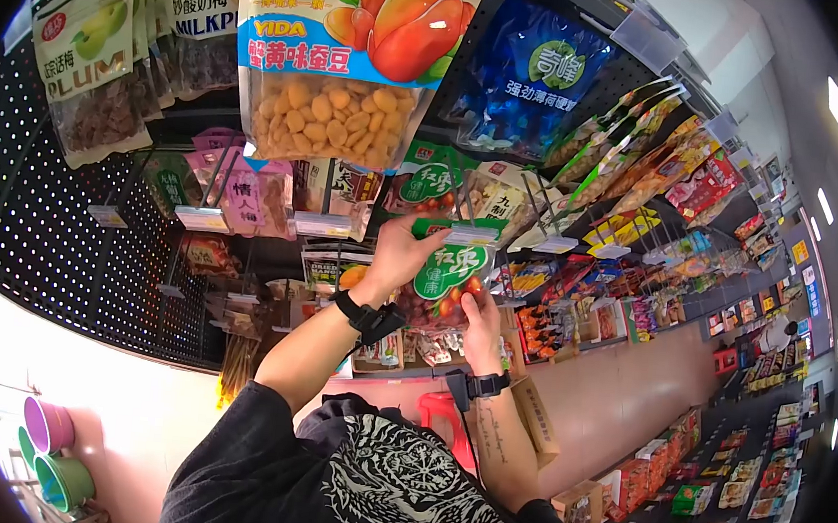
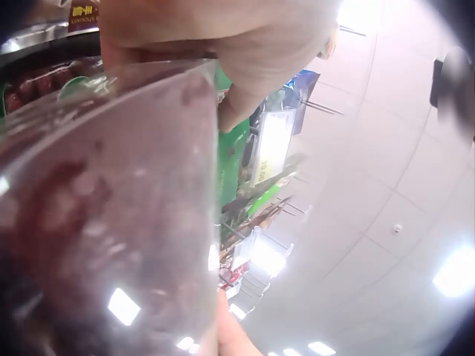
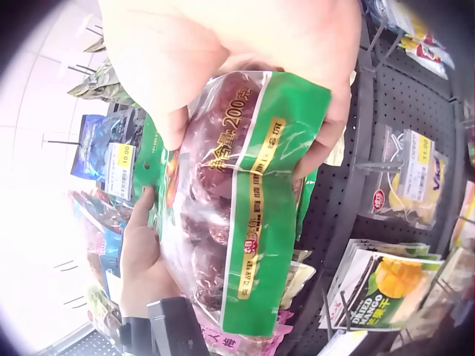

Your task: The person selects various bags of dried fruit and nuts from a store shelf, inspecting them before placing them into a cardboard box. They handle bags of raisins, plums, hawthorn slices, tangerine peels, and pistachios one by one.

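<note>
A clear bag of red dates [image 1: 451,289] with a green label hangs in front of the shelf rack, held between both hands. My left hand [image 1: 406,252] pinches its green top edge, close below a price tag [image 1: 473,234]. My right hand [image 1: 479,335] grips the bottom end, thumb on the front. In the right wrist view, dark dates fill the bag [image 3: 211,245] and a green band crosses its bottom, with my right hand [image 3: 230,44] curled over it. Its clear plastic side [image 2: 111,222] fills much of the left wrist view. Another green date bag [image 1: 424,177] hangs behind.
A large bag of broad beans [image 1: 337,120] hangs close above the hands. Pink plum bags [image 1: 246,192] hang to the left, a blue candy bag [image 1: 530,77] to the upper right. A red stool [image 1: 447,418] and a cardboard box [image 1: 533,421] stand below.
</note>
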### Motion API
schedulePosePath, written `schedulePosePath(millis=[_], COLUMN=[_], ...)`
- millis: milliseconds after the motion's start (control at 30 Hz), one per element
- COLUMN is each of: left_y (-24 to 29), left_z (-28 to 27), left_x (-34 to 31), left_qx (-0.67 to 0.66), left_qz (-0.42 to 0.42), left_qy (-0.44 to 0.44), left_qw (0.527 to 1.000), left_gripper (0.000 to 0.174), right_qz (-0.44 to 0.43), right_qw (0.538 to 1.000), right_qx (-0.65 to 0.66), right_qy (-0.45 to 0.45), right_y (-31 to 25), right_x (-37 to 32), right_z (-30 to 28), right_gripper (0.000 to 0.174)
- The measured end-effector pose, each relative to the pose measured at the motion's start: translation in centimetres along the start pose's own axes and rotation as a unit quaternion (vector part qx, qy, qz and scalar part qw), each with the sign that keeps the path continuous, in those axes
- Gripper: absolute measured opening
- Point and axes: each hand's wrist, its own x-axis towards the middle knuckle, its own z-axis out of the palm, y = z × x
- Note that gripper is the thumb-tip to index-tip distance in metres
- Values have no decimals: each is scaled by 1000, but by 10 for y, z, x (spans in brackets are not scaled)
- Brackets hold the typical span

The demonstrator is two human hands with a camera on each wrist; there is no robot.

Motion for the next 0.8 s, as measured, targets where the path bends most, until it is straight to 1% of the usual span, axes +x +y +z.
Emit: schedulePosePath(millis=[67,100,167,233,300,367,467,533,567,633,667,733,800], left_y=[-3,-2,0,-1,-4,-10,-1,7,9,2,-3,-16,-20], left_z=[0,-1,0,1,2,2,4,5,7,8,9,9,6], left_x=[2,3,5,3,3,1,6,7,8,6,5,4,2], left_qx=[-24,-24,-31,-44,-57,-22,9,0,-9,-15,-20,-27,-33], left_qz=[-37,-36,-1,1,2,6,24,9,-5,13,30,39,44], left_qy=[-18,-18,-17,-12,-8,17,14,8,2,8,17,17,19], left_qw=[999,999,999,999,998,1000,1000,1000,1000,1000,999,999,998], left_gripper=[14,14,14,14,15,16,17,17,17,18,18,19,20], right_qz=[0,-6,-15,-13,-4,9,7,35,33,-3,-5,5,10], right_qw=[1000,1000,1000,1000,1000,1000,1000,998,998,1000,1000,1000,1000], right_qx=[-1,-2,0,-18,-8,1,14,56,57,14,15,-3,10], right_qy=[0,-5,-7,-13,-10,-8,-3,-4,-2,1,2,1,2], right_y=[1,1,2,0,-1,0,-7,-15,-14,-8,-5,-2,1], right_x=[0,1,2,3,2,-1,-3,-4,-3,0,0,-3,-5], right_z=[-1,-1,-3,-5,-6,-6,-3,0,-1,-6,-8,-7,-6], right_gripper=[40,39,39,38,37,37,36,35,35,35,35,35,34])
